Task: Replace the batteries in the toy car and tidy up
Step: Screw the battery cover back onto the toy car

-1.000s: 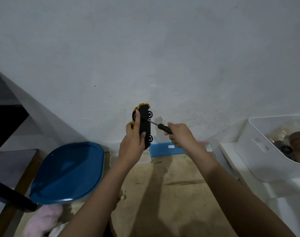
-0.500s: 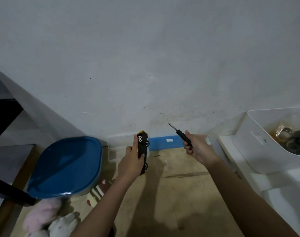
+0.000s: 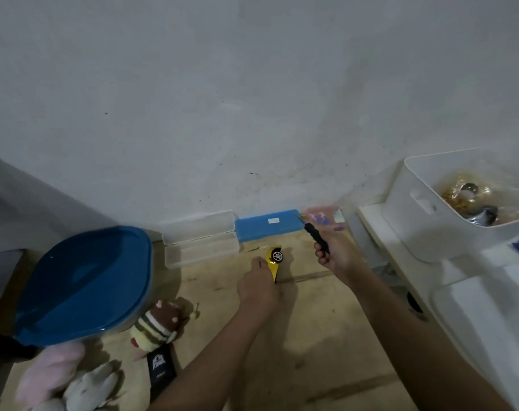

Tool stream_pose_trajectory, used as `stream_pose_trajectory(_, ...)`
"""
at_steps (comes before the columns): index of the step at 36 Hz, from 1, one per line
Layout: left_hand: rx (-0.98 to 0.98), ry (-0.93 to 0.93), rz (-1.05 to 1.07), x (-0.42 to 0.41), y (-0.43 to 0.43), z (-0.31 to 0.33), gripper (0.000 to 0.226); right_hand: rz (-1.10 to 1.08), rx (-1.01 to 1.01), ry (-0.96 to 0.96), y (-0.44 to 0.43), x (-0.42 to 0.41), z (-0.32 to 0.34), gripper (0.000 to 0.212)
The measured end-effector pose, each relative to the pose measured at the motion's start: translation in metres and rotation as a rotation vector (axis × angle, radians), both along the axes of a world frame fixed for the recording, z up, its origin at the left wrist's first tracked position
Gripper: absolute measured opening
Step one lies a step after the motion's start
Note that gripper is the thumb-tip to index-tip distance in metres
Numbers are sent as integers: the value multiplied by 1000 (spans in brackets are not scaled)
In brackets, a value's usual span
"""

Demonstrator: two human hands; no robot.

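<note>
One second before, the left hand (image 3: 256, 284) held the toy car (image 3: 274, 258) up in front of the wall, and the screwdriver (image 3: 317, 240) had its tip at the black underside. Then the two came apart. Now the left hand had brought the car down to the table (image 3: 326, 336), just in front of the blue box (image 3: 267, 225). Its fingers were still closed round the yellow body, with one wheel showing. Whether the car already touched the table, I cannot tell. The right hand (image 3: 336, 256) had moved off to the right, wrapped round the black handle, with the tip pointing up toward the wall. I judge the work on the screw was finished for the moment. The underside was hidden, so the state of the battery cover could not be seen.
</note>
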State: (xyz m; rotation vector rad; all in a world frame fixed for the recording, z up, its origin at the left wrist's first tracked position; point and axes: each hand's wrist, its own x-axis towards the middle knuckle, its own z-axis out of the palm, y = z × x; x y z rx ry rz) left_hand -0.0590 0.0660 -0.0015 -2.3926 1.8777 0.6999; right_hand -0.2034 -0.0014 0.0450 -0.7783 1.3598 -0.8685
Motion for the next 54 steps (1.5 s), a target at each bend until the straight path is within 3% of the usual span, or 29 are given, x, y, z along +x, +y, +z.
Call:
stream_pose_trajectory(6,16,26,-75,-35,-17,1,50,-95,17,26,6,-29,0,21)
stream_pose_trajectory(13,-99,28,-68,-51,-20,-13,56,-142,46,27,17,-60,-8,23)
stream_pose_trajectory(16,-52,283,121,-55,-15,-18,66,-154,42,44,18,-68,-15,20)
stream_pose_trajectory(19,-29,493,165,-61,-17,-21,67,-149,31,84,17,-73,-24,17)
stream_pose_trajectory(25,111,354,155,-85,-22,-21,66,-51,-79,247,11,-80,-31,24)
stream_pose_trajectory(34,87,183,232,-115,-34,-25,75,83,-87,285,-18,-99,-42,26)
stream_pose_trajectory(46,-54,194,300,-129,-22,-43,74,270,-267,541,-34,-100,-61,24)
stream_pose_trajectory(54,-147,386,374,-106,-13,-39,57,349,-437,657,-37,-62,-52,24)
